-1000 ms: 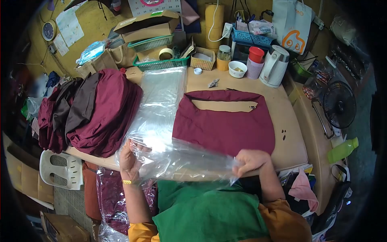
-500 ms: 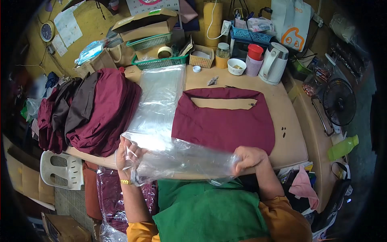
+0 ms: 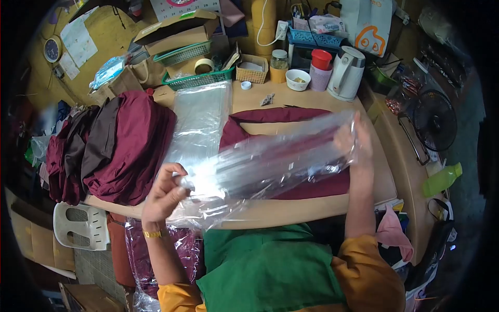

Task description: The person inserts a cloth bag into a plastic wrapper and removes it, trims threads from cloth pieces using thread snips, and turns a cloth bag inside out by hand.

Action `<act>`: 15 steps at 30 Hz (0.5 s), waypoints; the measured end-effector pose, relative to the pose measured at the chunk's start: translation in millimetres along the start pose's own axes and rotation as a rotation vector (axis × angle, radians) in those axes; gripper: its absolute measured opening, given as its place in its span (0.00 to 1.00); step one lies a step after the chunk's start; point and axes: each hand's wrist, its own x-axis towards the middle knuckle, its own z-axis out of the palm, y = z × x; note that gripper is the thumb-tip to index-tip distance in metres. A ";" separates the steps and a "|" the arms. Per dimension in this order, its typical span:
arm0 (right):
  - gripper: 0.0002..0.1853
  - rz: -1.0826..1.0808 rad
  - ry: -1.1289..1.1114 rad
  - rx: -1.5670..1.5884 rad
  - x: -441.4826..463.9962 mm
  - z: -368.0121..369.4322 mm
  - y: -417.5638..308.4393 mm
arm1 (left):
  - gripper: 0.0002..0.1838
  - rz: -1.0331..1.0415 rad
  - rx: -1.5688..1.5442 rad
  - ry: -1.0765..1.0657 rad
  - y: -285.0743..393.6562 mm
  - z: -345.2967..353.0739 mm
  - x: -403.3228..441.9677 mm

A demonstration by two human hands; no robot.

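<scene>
A clear plastic bag [image 3: 275, 161] stretches at a slant between my hands, above the table. My left hand [image 3: 166, 195] pinches its lower left end, thumb against fingers. At its raised right end my right hand [image 3: 356, 140] grips the plastic, partly seen through it and smeared by motion. Beneath the bag lies a folded maroon cloth piece [image 3: 325, 190] with an opening near its top; the bag covers much of it. Left of the cloth, a stack of flat clear plastic bags [image 3: 202, 109] rests on the table.
A pile of maroon and dark cloth pieces [image 3: 130, 151] sits at the table's left. Along the back stand a green basket [image 3: 200, 80], a jar [image 3: 279, 65], a white bowl [image 3: 298, 80] and a kettle [image 3: 346, 73]. A fan [image 3: 435, 119] and green bottle [image 3: 442, 180] are at right.
My right hand has risen away from me and to the right, lifting its end of the bag. My left hand has moved slightly up, and the bag now slants over the maroon cloth.
</scene>
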 end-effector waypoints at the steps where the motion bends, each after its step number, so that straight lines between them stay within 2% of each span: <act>1: 0.23 -0.007 0.006 -0.003 5.5 2.8 -10.6 | 0.11 0.045 0.117 -0.099 2.0 -5.8 7.1; 2: 0.24 -0.034 0.119 0.075 9.7 9.7 -25.1 | 0.10 0.096 0.233 -0.198 6.5 -15.9 14.1; 3: 0.26 -0.062 0.230 0.152 10.6 18.4 -39.2 | 0.08 0.119 0.530 -0.473 18.4 -26.7 26.3; 4: 0.26 -0.073 0.234 0.146 9.2 37.8 -47.6 | 0.08 0.125 0.528 -0.485 17.0 -24.6 30.0; 6: 0.25 -0.320 0.468 -0.042 7.9 76.5 -53.2 | 0.08 0.013 0.400 -0.183 9.4 -16.0 39.2; 7: 0.20 -0.314 0.407 -0.231 2.4 49.9 -47.9 | 0.11 0.087 0.385 0.142 1.7 -4.7 46.8; 9: 0.16 0.059 0.442 -1.091 -16.1 19.8 -14.0 | 0.21 0.112 0.359 0.395 -33.2 14.0 60.7; 10: 0.18 0.068 0.258 -1.510 -30.1 16.1 7.8 | 0.25 0.146 0.380 0.483 -68.0 17.1 64.8; 11: 0.20 0.082 0.046 -1.918 -43.5 15.1 31.3 | 0.25 0.334 0.959 0.412 -100.7 24.7 68.0; 12: 0.26 0.145 -0.074 -2.054 -50.8 10.7 50.7 | 0.25 0.336 1.231 0.344 -116.4 45.2 67.3; 13: 0.28 0.157 -0.107 -2.083 -55.4 15.9 57.9 | 0.24 0.365 1.495 0.278 -132.1 65.7 66.6; 14: 0.30 0.170 -0.143 -2.111 -58.5 17.3 60.5 | 0.23 0.204 1.454 0.245 -134.4 84.9 63.3; 15: 0.30 0.178 -0.135 -2.113 -59.9 12.7 57.1 | 0.23 0.204 1.449 0.236 -140.4 82.1 61.0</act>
